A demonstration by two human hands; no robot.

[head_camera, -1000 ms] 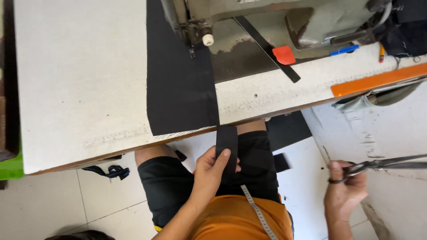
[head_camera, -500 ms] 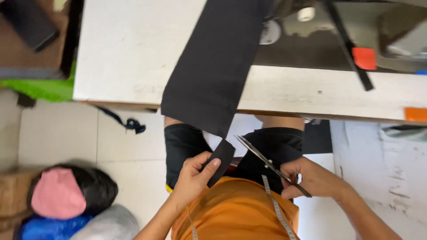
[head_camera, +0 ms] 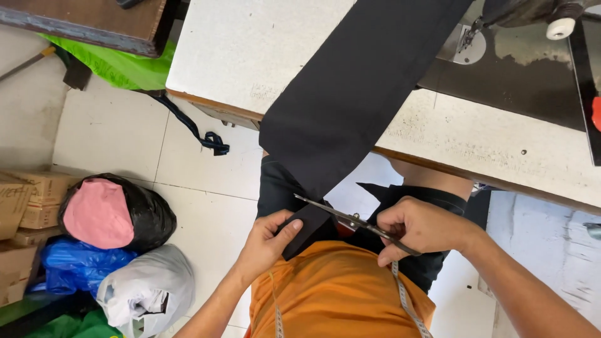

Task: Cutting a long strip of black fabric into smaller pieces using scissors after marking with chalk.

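Note:
A long strip of black fabric [head_camera: 363, 87] runs from the sewing machine down over the white table's [head_camera: 250, 56] front edge into my lap. My left hand [head_camera: 266, 244] pinches the hanging lower end of the fabric between thumb and fingers. My right hand [head_camera: 422, 226] grips a pair of metal scissors [head_camera: 341, 216], whose blades reach left across the fabric just above my left thumb. A measuring tape hangs over my orange shirt [head_camera: 338, 294].
A sewing machine [head_camera: 526, 25] sits at the table's far right. On the tiled floor at left lie a black bag with pink cloth [head_camera: 113, 213], blue and white bags, cardboard boxes [head_camera: 19, 200] and a dark blue strap [head_camera: 200, 131]. A green cloth hangs under a wooden table.
The view has swung left and closer. My right hand has brought the scissors from out at the right in to the fabric end; my left hand keeps hold of the fabric.

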